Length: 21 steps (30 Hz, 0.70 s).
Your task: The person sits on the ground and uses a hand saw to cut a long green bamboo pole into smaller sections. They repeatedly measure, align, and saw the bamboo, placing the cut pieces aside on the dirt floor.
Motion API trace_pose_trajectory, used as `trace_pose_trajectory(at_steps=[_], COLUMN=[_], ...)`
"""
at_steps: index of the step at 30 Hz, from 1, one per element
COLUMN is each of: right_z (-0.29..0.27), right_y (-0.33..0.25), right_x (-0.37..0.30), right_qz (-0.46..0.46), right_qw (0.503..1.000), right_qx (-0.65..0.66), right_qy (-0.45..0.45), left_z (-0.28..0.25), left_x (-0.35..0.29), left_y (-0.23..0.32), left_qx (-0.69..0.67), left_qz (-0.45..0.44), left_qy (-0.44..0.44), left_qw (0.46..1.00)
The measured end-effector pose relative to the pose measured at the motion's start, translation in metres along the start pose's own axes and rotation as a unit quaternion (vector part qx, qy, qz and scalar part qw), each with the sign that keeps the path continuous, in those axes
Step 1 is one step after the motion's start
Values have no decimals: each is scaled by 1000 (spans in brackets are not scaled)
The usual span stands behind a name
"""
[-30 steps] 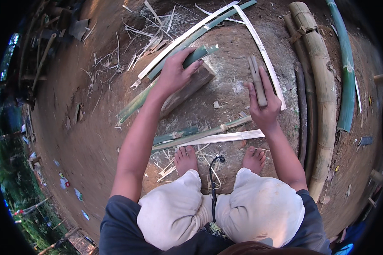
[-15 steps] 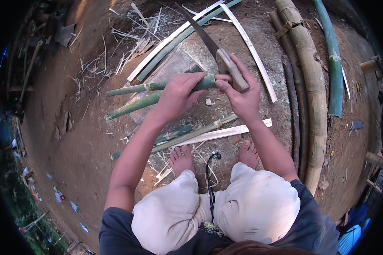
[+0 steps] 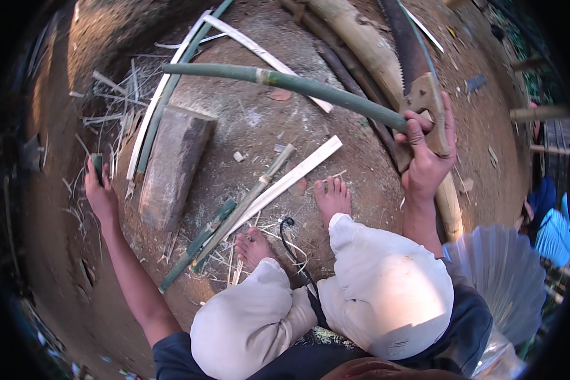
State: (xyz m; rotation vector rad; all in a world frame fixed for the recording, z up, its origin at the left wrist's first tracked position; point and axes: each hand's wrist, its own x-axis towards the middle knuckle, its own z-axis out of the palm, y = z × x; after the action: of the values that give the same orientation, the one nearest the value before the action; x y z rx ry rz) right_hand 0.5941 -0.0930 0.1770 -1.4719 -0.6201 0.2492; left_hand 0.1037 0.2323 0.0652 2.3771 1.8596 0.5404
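Note:
My right hand (image 3: 426, 152) grips the wooden handle of a handsaw (image 3: 417, 69), whose dark toothed blade points to the far edge. Thumb and finger of the same hand also pinch the end of a long green bamboo strip (image 3: 316, 88), which reaches leftward above the ground. Far out to the left, my left hand (image 3: 101, 193) is closed on a short green piece of bamboo (image 3: 97, 166). Between the hands a squared wooden block (image 3: 174, 164) lies on the dirt, under none of the held pieces.
Split bamboo strips (image 3: 291, 180) lie before my bare feet, with shavings around them. More pale strips (image 3: 269, 60) lie beyond the block, near a heap of shavings (image 3: 117, 104). Thick bamboo poles (image 3: 361, 44) run along the right. A clear ribbed plastic sheet (image 3: 503, 278) stands by my right knee.
My hands have moved apart, the left one far left with a short bamboo piece, the right one rightward with the saw and the long strip. The view has turned, and the block is now uncovered.

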Motion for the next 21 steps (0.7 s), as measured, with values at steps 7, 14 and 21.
trace_pose_trajectory(at_steps=[7, 14, 21], right_z=[-100, -141, -147], right_y=[-49, 94, 202], right_x=[-36, -184, -296], right_qz=[-43, -45, -41], right_qw=[976, 712, 448], right_qx=[-66, -696, -893], right_qy=[203, 82, 16], left_z=[80, 43, 38], left_x=[-21, -25, -70], left_y=[-79, 66, 117], left_qx=[-33, -236, 73], left_qz=[-21, -87, 79], left_qy=[-85, -281, -204], left_qw=[996, 926, 973])
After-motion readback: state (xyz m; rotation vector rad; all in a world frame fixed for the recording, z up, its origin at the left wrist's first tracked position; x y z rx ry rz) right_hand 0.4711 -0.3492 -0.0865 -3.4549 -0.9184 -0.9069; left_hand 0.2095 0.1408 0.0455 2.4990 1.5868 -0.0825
